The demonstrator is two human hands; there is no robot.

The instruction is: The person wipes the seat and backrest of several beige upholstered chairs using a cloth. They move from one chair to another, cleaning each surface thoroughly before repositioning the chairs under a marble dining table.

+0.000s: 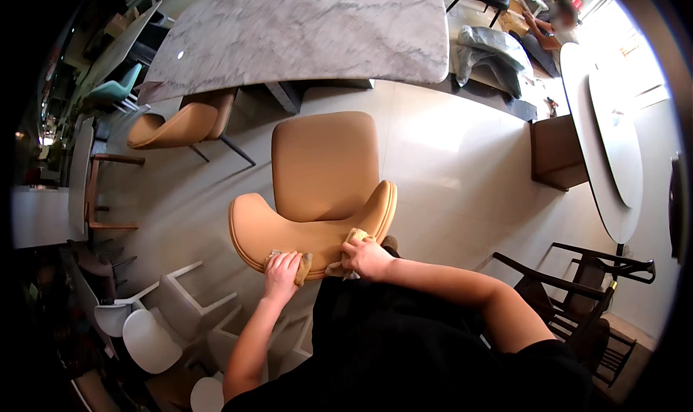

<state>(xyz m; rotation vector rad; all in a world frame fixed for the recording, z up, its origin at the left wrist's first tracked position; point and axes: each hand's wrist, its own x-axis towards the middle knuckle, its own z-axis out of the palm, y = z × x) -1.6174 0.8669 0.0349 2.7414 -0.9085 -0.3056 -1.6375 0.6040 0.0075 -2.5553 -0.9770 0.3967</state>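
A tan upholstered chair (327,166) with a curved backrest stands in front of me, its back edge close to my body. My left hand (282,271) grips a tan and white cloth (305,268) over the top edge of the backrest, at its left part. My right hand (366,255) holds a pale yellow cloth (357,234) against the inner face of the backrest, right of its middle. A whitish piece of cloth hangs below the right hand's fingers. The chair's legs are hidden under the seat.
A marble-topped table (303,33) stands beyond the chair, with a second tan chair (178,125) at its left. White chairs (151,341) crowd the lower left. Dark wooden chairs (579,293) and oval tabletops (579,141) stand at right. A person (547,38) sits at the upper right.
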